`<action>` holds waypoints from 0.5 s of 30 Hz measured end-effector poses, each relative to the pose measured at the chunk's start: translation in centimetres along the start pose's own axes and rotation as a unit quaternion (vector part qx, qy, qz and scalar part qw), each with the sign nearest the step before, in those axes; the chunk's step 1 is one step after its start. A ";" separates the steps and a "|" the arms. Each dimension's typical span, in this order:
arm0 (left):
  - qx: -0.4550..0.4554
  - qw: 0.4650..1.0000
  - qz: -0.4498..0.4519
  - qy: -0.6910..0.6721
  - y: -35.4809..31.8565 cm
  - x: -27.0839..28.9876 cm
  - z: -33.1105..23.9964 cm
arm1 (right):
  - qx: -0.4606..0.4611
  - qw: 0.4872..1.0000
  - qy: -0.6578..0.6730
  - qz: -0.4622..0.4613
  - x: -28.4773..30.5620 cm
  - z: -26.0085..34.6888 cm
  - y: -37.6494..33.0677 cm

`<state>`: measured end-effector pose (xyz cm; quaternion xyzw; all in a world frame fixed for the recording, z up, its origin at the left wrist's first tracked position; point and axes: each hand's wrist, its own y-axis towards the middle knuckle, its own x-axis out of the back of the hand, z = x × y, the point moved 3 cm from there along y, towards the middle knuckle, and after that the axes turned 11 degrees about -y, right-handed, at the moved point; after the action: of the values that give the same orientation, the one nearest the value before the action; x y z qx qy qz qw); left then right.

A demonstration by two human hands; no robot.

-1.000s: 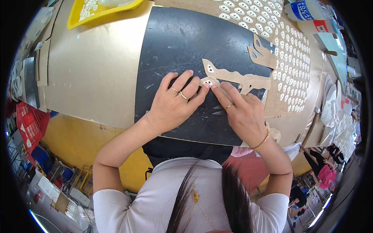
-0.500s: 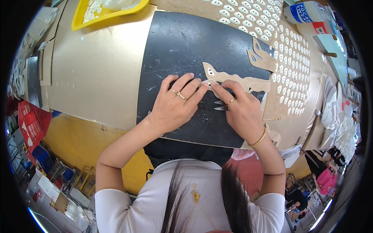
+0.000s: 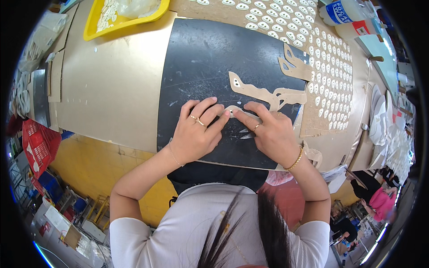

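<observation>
I see left hand (image 3: 195,134) and right hand (image 3: 275,137), fingertips on tan cutout (image 3: 233,108), long axis slanting down rightward; can't tell if gripping

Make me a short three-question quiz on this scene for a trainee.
1. True or false: the left hand and the right hand both touch the same small beige piece.
2. What colour is the tray? A) red B) yellow C) green
3. Fill in: pointed metal tips stick out beside the ____ hand, above the black mat.

Key: 1. True; 2. B; 3. right
</observation>
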<state>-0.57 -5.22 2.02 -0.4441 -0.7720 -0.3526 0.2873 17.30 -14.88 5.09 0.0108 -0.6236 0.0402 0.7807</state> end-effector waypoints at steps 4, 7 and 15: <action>-0.008 1.000 -0.008 -0.005 -0.5 0.1 -0.2 | 0.011 1.000 0.005 -0.014 0.1 0.0 -0.1; -0.012 1.000 -0.009 -0.017 -0.5 0.0 -0.5 | 0.015 1.000 0.004 -0.011 0.2 0.4 -0.4; -0.024 0.998 0.021 -0.061 -1.9 0.0 -1.8 | 0.036 0.999 0.034 -0.004 0.3 2.0 -2.3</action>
<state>-2.05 -7.38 2.51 -0.4876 -0.7698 -0.3371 0.2367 15.58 -17.25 5.87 0.0405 -0.5951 0.0601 0.8004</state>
